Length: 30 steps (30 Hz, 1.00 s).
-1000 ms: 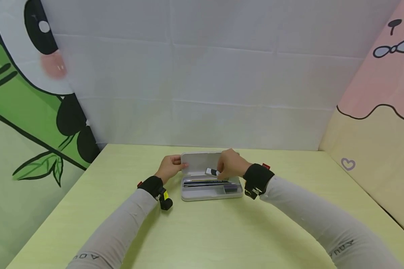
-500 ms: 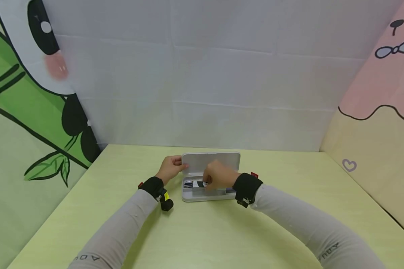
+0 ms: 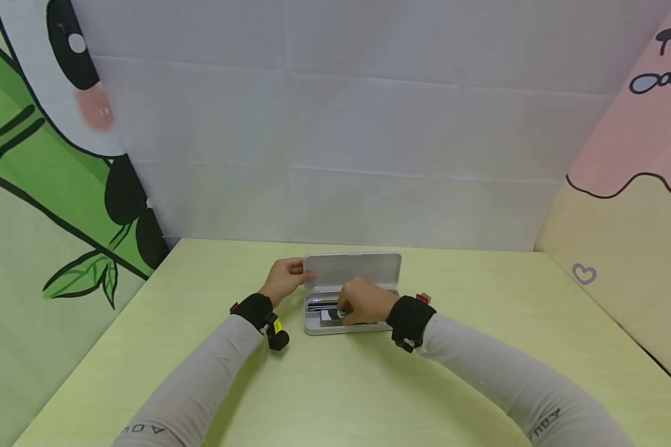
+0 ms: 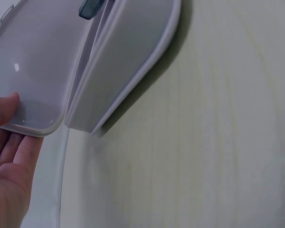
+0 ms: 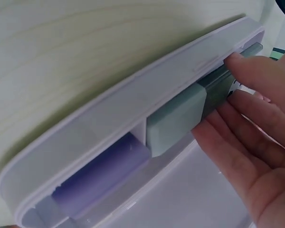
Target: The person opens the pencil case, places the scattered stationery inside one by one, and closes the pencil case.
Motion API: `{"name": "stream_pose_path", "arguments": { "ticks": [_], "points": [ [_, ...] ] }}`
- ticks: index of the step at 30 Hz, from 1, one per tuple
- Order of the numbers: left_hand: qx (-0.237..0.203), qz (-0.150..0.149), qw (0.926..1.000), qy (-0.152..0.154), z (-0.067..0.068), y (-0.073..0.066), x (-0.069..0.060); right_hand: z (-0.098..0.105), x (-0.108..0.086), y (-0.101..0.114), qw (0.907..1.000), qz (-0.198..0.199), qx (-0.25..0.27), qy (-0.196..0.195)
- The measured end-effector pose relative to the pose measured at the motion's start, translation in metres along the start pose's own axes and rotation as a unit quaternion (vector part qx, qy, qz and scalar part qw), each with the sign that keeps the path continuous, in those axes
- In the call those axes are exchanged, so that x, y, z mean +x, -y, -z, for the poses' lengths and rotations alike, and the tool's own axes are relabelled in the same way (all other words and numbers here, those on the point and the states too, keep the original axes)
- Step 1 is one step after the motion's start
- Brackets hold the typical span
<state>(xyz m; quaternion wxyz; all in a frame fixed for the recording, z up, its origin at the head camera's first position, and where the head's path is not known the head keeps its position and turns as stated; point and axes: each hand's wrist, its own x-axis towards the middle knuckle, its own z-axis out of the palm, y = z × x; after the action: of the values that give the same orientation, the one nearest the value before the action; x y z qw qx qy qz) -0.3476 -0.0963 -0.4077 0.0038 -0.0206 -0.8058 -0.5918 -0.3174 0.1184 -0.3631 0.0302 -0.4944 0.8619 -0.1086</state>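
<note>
An open pale grey pencil case [image 3: 324,331] stands on the table with its lid [image 3: 352,267] raised. My left hand [image 3: 282,279] pinches the lid's left edge, thumb inside and fingers behind, as the left wrist view also shows. My right hand [image 3: 366,302] reaches into the front of the case and holds an eraser [image 5: 178,114] by its dark sleeve between thumb and fingers. The eraser's pale end lies against a divider in the long front compartment. Beyond that divider sits a purple block [image 5: 104,175]. Slim pencils [image 3: 321,305] lie in the rear compartment, partly hidden by my right hand.
The case rests near the back of a pale yellow-green table [image 3: 324,391]. Behind it hangs a white cloth wall [image 3: 369,155]. Printed cartoon panels [image 3: 620,236] stand at both sides.
My right hand has moved left and down with the eraser, from in front of the lid into the case's front compartment. The left hand stays on the lid.
</note>
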Motion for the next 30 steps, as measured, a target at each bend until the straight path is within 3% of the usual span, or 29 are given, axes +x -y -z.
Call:
{"name": "stream_pose_path", "arguments": {
  "ticks": [12,30],
  "points": [
    [0.004,-0.004,1.0,-0.003,-0.0003,-0.001,0.0012,-0.0057,-0.0036,0.0016,0.9993,-0.029,-0.018,-0.013],
    [-0.002,-0.003,1.0,0.001,-0.0001,0.0016,0.0014,-0.0063,-0.0085,0.0029,0.9994,-0.017,-0.013,-0.025]
  ]
}}
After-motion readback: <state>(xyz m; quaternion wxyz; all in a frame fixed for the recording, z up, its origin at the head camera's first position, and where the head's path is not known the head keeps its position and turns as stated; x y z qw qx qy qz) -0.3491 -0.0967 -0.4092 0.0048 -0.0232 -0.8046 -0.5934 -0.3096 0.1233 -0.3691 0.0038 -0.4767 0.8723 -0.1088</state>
